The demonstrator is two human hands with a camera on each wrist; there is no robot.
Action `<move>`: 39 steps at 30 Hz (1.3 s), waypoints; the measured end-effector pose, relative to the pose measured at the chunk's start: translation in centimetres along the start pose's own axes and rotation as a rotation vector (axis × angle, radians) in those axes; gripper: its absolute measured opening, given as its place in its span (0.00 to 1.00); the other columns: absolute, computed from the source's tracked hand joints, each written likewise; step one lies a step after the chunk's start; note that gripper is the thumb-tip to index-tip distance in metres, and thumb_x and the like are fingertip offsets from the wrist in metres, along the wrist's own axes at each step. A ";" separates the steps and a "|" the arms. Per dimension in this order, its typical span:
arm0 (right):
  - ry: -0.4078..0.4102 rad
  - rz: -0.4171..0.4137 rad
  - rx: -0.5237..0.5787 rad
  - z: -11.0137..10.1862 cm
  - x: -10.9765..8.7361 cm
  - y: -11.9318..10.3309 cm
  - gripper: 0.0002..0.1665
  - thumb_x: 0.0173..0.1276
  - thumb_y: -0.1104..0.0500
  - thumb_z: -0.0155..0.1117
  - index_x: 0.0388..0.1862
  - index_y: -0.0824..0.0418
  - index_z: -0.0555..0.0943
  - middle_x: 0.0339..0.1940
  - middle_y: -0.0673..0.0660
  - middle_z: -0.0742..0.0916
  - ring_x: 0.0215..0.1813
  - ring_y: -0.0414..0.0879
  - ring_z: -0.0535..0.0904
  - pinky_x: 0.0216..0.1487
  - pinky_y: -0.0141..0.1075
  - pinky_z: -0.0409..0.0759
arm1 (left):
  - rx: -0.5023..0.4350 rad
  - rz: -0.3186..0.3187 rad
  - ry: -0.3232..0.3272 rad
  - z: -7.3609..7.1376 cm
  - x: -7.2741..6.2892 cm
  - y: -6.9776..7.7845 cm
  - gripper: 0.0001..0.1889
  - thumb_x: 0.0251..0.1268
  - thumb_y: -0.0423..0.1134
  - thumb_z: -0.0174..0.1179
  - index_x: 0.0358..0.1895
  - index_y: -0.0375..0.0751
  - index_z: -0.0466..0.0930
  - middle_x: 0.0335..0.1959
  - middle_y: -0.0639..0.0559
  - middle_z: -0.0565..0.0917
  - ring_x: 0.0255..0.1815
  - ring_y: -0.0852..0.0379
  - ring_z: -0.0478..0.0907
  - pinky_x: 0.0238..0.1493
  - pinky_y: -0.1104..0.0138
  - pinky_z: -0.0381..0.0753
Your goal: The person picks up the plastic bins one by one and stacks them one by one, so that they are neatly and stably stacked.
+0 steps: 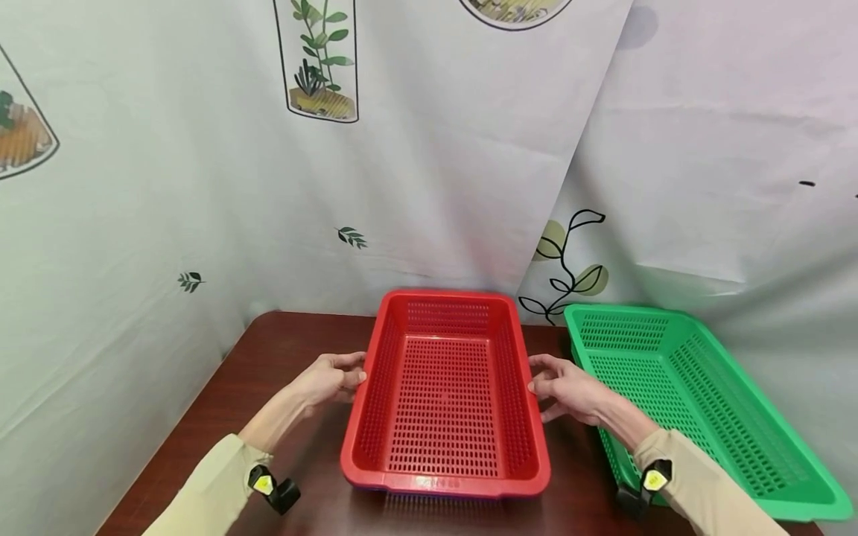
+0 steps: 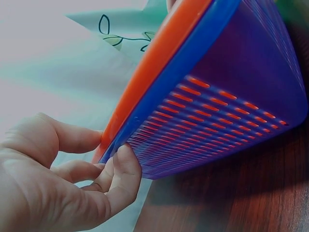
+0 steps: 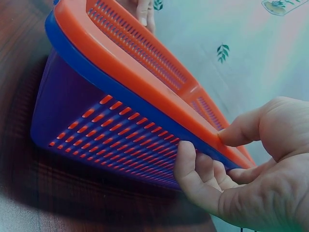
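In the head view a rectangular red plastic basket with slotted walls and floor lies lengthwise in front of me, nothing inside it. A blue-purple basket of like shape is nested under it, its rim right below the red one. My left hand grips the left long side, thumb on the red rim and fingers curled beneath the blue rim. On the opposite long side my right hand holds both rims the same way, as the right wrist view shows.
A green slotted basket stands on the right, close beside my right forearm. Under everything is a dark reddish-brown wooden table. A pale cloth with printed plants hangs behind the table's far edge.
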State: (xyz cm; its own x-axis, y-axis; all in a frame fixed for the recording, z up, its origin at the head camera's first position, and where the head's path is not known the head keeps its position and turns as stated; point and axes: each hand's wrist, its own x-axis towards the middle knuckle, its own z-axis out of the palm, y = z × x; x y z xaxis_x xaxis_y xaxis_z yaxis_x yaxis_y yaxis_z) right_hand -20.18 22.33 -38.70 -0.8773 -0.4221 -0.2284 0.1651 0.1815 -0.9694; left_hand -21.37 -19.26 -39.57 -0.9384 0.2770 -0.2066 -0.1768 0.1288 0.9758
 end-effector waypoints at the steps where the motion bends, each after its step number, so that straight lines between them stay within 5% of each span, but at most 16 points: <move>1: 0.000 -0.001 0.001 -0.1 0.0 0.1 0.38 0.67 0.70 0.56 0.73 0.75 0.53 0.43 0.68 0.81 0.41 0.55 0.84 0.37 0.53 0.86 | 0.001 0.001 -0.003 0.0 0.0 0.0 0.30 0.68 0.25 0.56 0.72 0.20 0.60 0.52 0.33 0.81 0.40 0.51 0.84 0.45 0.52 0.85; 39: 0.001 0.023 0.037 -1.0 0.1 0.5 0.38 0.72 0.69 0.56 0.74 0.75 0.51 0.43 0.67 0.83 0.42 0.55 0.85 0.41 0.56 0.85 | 0.003 -0.032 -0.001 0.8 0.8 0.0 0.28 0.71 0.28 0.58 0.72 0.25 0.63 0.57 0.32 0.79 0.44 0.45 0.84 0.48 0.50 0.84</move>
State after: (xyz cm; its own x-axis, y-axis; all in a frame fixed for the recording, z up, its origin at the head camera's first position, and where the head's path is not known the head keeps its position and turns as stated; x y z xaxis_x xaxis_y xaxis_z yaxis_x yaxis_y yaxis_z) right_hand -20.66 23.27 -39.14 -0.8736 -0.4172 -0.2504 0.2017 0.1577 -0.9667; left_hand -21.91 -18.29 -39.84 -0.9319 0.2739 -0.2379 -0.2060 0.1404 0.9684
